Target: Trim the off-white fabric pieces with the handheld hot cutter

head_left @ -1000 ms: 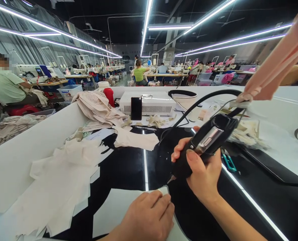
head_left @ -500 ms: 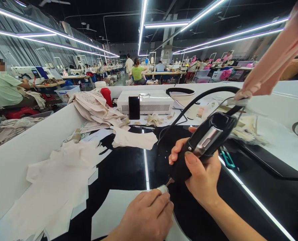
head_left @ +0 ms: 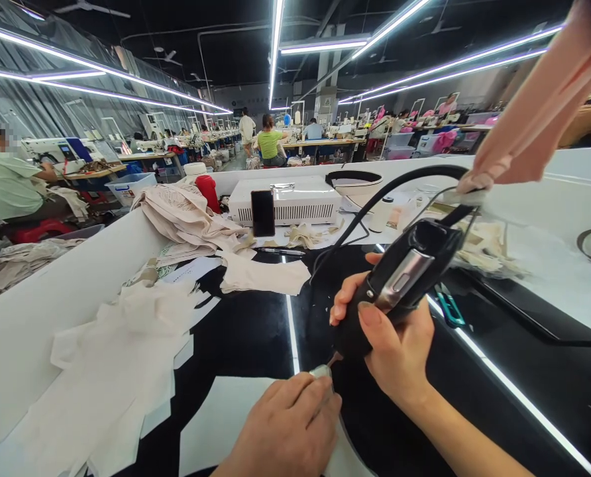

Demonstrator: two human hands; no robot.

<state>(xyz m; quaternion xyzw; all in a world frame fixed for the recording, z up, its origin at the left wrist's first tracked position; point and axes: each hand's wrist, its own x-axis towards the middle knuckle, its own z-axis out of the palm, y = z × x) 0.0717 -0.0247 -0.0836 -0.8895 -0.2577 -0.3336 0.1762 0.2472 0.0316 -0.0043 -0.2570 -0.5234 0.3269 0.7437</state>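
Observation:
My right hand (head_left: 399,344) is closed round a black corded hand tool (head_left: 409,265) with a silver lever on top. The tool slants down to the left, and its thin metal tip (head_left: 334,359) is at the far end of a pale fabric piece (head_left: 321,372). Whether the tip touches the fabric is too small to tell. My left hand (head_left: 290,421) lies over that piece, fingers together and curled onto it, hiding most of it. Under this hand, a larger pale sheet (head_left: 220,411) lies on the glossy black tabletop (head_left: 246,331).
Stacked pale cut pieces (head_left: 111,364) fill the left side. A loose pale piece (head_left: 266,275), a phone (head_left: 262,213) and a white vented box (head_left: 295,202) are farther back. Teal thread snips (head_left: 449,308) lie right of my hand. A pink cloth strip (head_left: 534,126) is tied round the tool's cord.
The whole view has shifted slightly. Both hands keep nearly the same pose, with the tool tip still at the end of the pale fabric piece.

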